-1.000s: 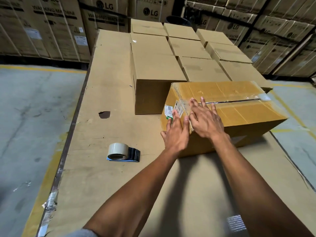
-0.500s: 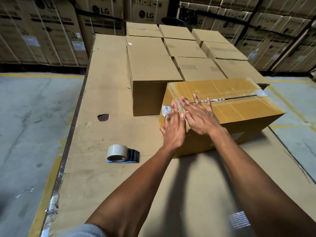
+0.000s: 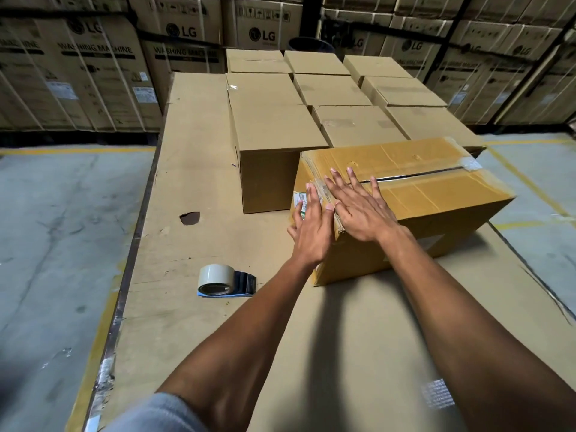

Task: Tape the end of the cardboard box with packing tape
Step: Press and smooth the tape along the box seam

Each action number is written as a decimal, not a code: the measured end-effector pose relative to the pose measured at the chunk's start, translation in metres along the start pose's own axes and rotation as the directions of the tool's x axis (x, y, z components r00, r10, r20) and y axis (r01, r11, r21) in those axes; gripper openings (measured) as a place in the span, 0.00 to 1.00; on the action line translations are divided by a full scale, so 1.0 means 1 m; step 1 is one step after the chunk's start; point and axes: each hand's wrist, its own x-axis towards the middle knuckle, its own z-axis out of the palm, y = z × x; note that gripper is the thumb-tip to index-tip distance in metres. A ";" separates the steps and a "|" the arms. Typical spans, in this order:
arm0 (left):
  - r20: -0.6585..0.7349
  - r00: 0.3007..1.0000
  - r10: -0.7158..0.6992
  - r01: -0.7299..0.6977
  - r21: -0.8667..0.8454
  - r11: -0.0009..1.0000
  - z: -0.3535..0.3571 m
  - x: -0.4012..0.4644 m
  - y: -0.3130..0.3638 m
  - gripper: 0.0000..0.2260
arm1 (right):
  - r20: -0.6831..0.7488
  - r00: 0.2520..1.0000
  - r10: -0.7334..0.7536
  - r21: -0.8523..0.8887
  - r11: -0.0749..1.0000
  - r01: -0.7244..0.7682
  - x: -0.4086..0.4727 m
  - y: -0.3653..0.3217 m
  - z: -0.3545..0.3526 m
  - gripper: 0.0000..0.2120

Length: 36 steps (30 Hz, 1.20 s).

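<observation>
A yellowish cardboard box (image 3: 436, 194) lies on the cardboard-covered table (image 3: 193, 169), its top seam taped lengthwise. My left hand (image 3: 311, 229) presses flat against the box's near-left end face, partly over a small printed label. My right hand (image 3: 358, 207) lies flat with spread fingers on the top near-left corner, over the tape end that wraps the edge. Neither hand holds anything. A roll of clear packing tape in a blue dispenser (image 3: 221, 280) rests on the table, left of my left forearm and apart from both hands.
Several plain brown boxes (image 3: 274, 132) stand in rows behind the taped box. Stacked LG washing-machine cartons (image 3: 93, 73) wall off the back. The table's left edge (image 3: 124, 275) drops to a concrete floor with yellow lines. A torn hole (image 3: 190, 218) marks the table cover.
Both hands have slid a little up and along the box's near-left corner, still pressing flat. The view has shifted slightly; the tape dispenser has stayed put.
</observation>
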 end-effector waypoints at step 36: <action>-0.066 0.993 -0.100 0.105 0.067 0.992 0.004 0.011 0.000 0.33 | -0.090 0.992 0.092 0.062 0.994 -0.087 0.004 -0.010 0.001 0.32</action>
